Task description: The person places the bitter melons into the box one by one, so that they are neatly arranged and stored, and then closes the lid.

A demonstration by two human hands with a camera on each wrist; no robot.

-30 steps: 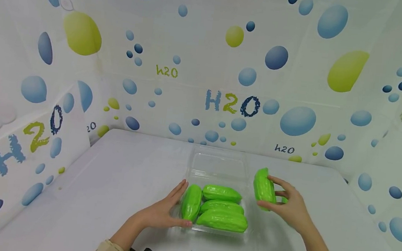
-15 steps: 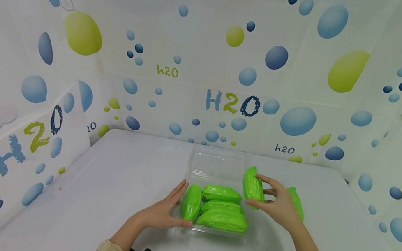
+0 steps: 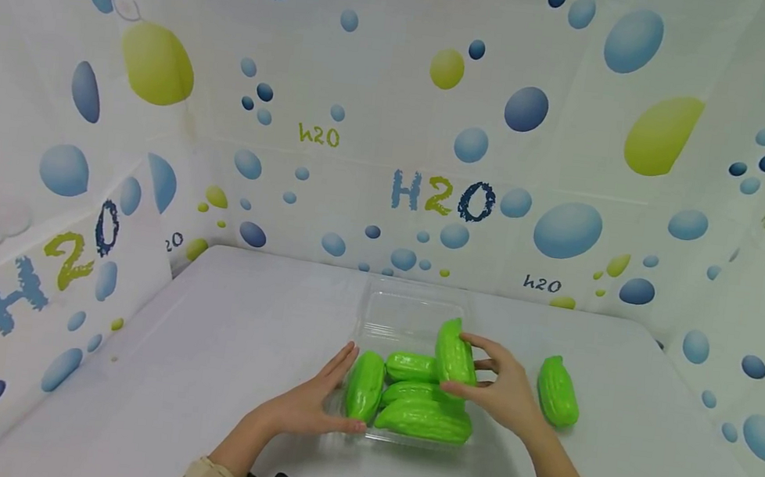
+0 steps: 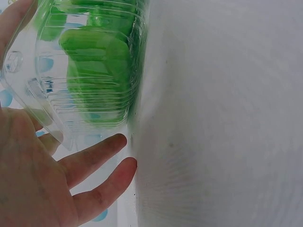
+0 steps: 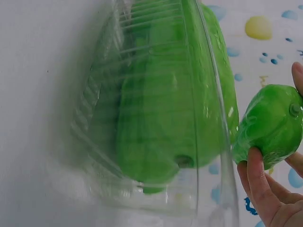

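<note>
A clear plastic box [image 3: 407,440] holds several green bitter melons, one upright along its left side [image 3: 364,386] and others lying crosswise, including a front one [image 3: 424,419]. My left hand [image 3: 307,399] rests along the box's left side, thumb at the front corner, fingers stretched toward the far end. In the left wrist view that hand [image 4: 42,175] spreads around the rim, two fingers below it. My right hand [image 3: 503,386] holds another bitter melon [image 3: 456,351] between thumb and fingers, nearly upright over the box's right part. In the right wrist view this melon [image 5: 272,125] is beyond the box wall.
One more bitter melon [image 3: 558,392] lies on the white table [image 3: 239,317] to the right, beyond my right forearm. The box's clear lid [image 3: 414,313] lies folded back behind it. A patterned curtain [image 3: 383,113] rises behind the table.
My right hand has carried its bitter melon leftward from beside the box to above its right part. The melon on the table has come into full view. The left hand stays put.
</note>
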